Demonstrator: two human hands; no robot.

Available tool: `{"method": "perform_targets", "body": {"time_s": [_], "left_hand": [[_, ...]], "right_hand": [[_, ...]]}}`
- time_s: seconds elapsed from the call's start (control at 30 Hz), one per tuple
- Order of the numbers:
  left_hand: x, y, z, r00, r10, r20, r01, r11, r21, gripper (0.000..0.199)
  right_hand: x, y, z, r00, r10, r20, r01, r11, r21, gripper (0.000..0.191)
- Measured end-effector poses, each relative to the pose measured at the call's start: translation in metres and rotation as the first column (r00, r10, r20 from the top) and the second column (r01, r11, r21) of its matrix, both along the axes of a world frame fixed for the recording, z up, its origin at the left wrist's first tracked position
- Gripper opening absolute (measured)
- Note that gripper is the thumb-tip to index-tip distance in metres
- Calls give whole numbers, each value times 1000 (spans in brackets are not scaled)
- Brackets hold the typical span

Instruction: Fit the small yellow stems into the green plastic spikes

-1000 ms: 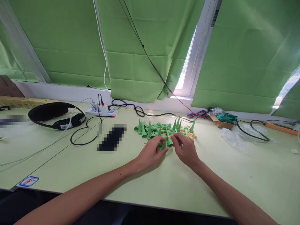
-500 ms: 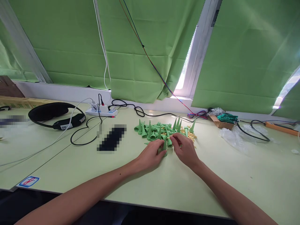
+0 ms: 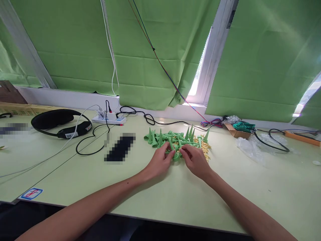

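Note:
My left hand is closed around a green hollow plastic spike, tilted with its wide, ring-like end low and toward the front right. My right hand is in a pinch right beside that spike; whatever sits between its fingertips is too small and covered to make out. Just behind both hands lies a heap of similar green spikes, some standing point up and others on their sides. Small yellowish pegs are scattered at the right of the heap, partly behind my right hand.
Left of the heap is a dark pixelated patch. A black headband-like device, a power strip and cables lie farther left. At right are a small cardboard box, clear plastic bags and an orange object.
The green spike at my left hand was more upright and now tilts, its wide end turned forward. My right hand has come slightly lower and closer to it.

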State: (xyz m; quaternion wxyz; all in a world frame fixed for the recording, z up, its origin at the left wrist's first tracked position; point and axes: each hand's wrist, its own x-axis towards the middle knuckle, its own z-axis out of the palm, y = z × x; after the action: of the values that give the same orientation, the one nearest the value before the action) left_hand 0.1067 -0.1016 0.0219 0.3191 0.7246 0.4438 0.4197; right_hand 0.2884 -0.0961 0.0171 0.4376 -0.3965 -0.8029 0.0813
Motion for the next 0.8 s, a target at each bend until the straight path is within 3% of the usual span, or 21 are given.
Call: {"method": "perform_targets", "body": {"time_s": [0.8], "left_hand": [[1, -2, 1, 1000, 1, 0, -1, 999, 37, 25]], "right_hand": [[1, 1, -4, 997, 40, 69, -38, 998, -41, 22]]}}
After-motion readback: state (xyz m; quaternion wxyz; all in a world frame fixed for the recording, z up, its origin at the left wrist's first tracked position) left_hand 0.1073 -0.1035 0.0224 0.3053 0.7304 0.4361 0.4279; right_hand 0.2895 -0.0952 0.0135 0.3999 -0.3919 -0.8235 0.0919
